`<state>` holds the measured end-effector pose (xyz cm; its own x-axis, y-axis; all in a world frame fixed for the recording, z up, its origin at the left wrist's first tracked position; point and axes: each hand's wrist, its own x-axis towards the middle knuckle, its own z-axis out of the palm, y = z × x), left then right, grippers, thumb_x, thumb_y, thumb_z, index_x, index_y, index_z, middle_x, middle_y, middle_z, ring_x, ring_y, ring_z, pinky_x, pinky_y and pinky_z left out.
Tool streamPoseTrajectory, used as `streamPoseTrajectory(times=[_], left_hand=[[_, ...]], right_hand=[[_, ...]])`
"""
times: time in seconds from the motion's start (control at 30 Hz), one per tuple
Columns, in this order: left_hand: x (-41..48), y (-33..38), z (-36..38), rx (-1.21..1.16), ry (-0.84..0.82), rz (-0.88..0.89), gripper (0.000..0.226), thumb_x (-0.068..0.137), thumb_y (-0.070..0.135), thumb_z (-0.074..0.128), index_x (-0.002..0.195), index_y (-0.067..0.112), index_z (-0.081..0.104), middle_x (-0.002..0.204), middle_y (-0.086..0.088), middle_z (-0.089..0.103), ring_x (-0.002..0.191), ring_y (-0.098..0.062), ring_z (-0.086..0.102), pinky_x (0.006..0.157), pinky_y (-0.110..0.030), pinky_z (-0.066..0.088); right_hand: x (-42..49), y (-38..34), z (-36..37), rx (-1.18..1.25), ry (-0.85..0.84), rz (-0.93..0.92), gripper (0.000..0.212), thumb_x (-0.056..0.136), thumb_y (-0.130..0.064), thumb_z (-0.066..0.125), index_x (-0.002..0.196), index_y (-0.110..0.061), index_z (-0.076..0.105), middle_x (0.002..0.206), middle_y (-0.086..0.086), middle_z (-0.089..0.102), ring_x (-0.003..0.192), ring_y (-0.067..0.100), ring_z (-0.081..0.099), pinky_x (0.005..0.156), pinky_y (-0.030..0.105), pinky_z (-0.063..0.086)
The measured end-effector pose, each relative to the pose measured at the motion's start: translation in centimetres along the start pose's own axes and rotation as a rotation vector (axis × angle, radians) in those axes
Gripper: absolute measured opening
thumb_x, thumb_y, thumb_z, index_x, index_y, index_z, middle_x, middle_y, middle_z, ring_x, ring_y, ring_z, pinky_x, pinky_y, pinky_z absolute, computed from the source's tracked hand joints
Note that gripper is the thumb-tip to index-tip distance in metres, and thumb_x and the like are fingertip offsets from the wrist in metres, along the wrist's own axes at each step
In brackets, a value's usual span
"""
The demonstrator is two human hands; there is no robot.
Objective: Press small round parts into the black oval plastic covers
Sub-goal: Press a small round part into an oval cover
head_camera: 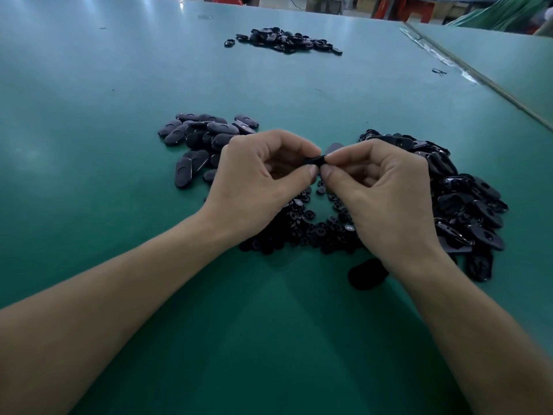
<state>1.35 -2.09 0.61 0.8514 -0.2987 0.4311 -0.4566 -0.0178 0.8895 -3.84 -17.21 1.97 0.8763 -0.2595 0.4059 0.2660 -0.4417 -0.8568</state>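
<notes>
Just above the heap of small round parts (311, 227), both hands meet over the green table (119, 85) and share one black oval cover (314, 159). The left hand (263, 178) pinches its left end between thumb and curled forefinger. The right hand (380, 190) pinches the right end the same way, so both hands are closed on it. The cover is seen nearly edge-on as a thin dark bar. Its long axis runs left to right between the two sets of fingertips, roughly level, one end pointing at each hand. Which face is turned up cannot be told, nor whether a round part sits in it.

To the left of the heap and a little farther from the person lies a pile of covers (206, 142), most with the smooth domed side up. To the right of the heap, touching its edge, a larger pile of covers (460, 205) lies jumbled, many showing the hollow, ribbed side. Nearer the person than the heap, just beside the right wrist, a single dark cover (366, 274) lies flat. Well beyond the heap, toward the far edge of the table, is another pile of black parts (284, 41). Far off to the right of the heap, one small black piece (439, 71) lies alone near a seam in the tabletop.
</notes>
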Motion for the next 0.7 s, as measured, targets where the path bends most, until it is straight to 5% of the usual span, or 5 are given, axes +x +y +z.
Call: streamPoseTrajectory(times=[0.17,0.43,0.7], left_hand=[[-0.02,-0.07,0.02,-0.003,-0.021,-0.001,0.024,0.081,-0.003,0.073,0.093,0.018,0.071,0.086,-0.001,0.076,0.08,-0.012,0.073,0.078,-0.024,0.057],[0.07,-0.03,0.04,0.047,-0.004,0.015,0.026,0.083,-0.006,0.072,0.095,0.016,0.072,0.087,0.004,0.076,0.08,-0.008,0.073,0.078,-0.021,0.056],[0.33,-0.14,-0.08,0.087,0.066,0.023,0.025,0.083,0.003,0.076,0.091,0.026,0.071,0.083,0.011,0.075,0.078,-0.007,0.073,0.076,-0.021,0.057]], right_hand=[[-0.05,0.12,0.16,-0.029,0.012,-0.007,0.019,0.082,-0.012,0.078,0.077,-0.028,0.069,0.073,-0.009,0.073,0.068,0.007,0.07,0.069,0.035,0.059],[-0.2,0.4,0.68,0.044,-0.014,-0.014,0.028,0.085,-0.004,0.074,0.08,-0.031,0.069,0.07,-0.011,0.072,0.067,0.005,0.071,0.066,0.018,0.052],[-0.22,0.38,0.79,0.061,-0.038,0.004,0.019,0.087,-0.01,0.073,0.095,-0.026,0.079,0.076,-0.011,0.075,0.07,0.008,0.069,0.069,0.029,0.055]])
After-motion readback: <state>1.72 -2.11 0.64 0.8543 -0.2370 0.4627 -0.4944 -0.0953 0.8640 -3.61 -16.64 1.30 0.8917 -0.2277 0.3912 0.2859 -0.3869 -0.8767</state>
